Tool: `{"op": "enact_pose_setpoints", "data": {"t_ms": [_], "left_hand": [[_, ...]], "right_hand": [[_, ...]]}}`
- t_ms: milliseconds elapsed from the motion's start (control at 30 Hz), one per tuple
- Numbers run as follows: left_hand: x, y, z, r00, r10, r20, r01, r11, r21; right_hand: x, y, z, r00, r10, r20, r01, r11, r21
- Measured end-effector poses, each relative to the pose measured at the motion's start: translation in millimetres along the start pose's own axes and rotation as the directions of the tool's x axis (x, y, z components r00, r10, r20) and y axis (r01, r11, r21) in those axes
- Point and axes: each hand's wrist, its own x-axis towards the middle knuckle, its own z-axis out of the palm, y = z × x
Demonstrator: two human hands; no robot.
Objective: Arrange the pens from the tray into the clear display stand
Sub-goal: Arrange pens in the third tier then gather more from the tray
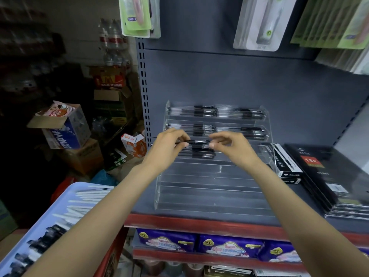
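A black pen [196, 141] is pinched at its two ends by the left hand [167, 145] and the right hand [232, 144], level, in front of the third tier of the clear display stand [211, 188]. More pens are seen in the blue tray [60, 204]. On a black notebook [319, 170], "18K" and "DIARY" are read.

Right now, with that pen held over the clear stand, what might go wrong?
The pen is only pinched at its ends by the left hand and right hand, so it could slip and roll down the empty lower steps of the clear stand. Lowering it might also nudge the pens already lying on the third step. The blue tray sits close under the left forearm, so an elbow could bump it.
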Motion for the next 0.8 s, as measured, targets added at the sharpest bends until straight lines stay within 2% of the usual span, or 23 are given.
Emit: {"op": "enact_pose_setpoints", "data": {"t_ms": [100,200,333,467,533,633,800], "left_hand": [[9,15,9,0.999,0.037,0.032,-0.036,0.999,-0.027],[20,27,19,0.996,0.049,0.071,-0.048,0.999,-0.024],[34,43,37,0.989,0.052,0.136,-0.05,0.999,-0.022],[50,67,63,0.982,0.042,0.182,-0.053,0.997,0.057],[58,75,75,0.977,0.028,0.213,-0.054,0.992,0.116],[66,83,89,0.964,-0.004,0.265,-0.053,0.976,0.21],[75,87,103,0.952,-0.008,0.306,-0.113,0.92,0.376]], "right_hand": [[-2,0,-6,0.998,-0.067,0.0,0.067,0.998,0.003],[-5,9,-28,0.994,-0.065,-0.082,0.064,0.998,-0.02],[-19,31,-64,0.98,0.048,-0.191,-0.065,0.995,-0.08],[-30,57,-85,0.916,0.143,-0.374,-0.241,0.943,-0.23],[-33,68,-94,0.902,0.237,-0.362,-0.314,0.934,-0.171],[-35,82,-101,0.891,0.367,-0.268,-0.379,0.925,0.008],[-35,86,-101,0.909,0.355,-0.218,-0.34,0.935,0.106]]}}
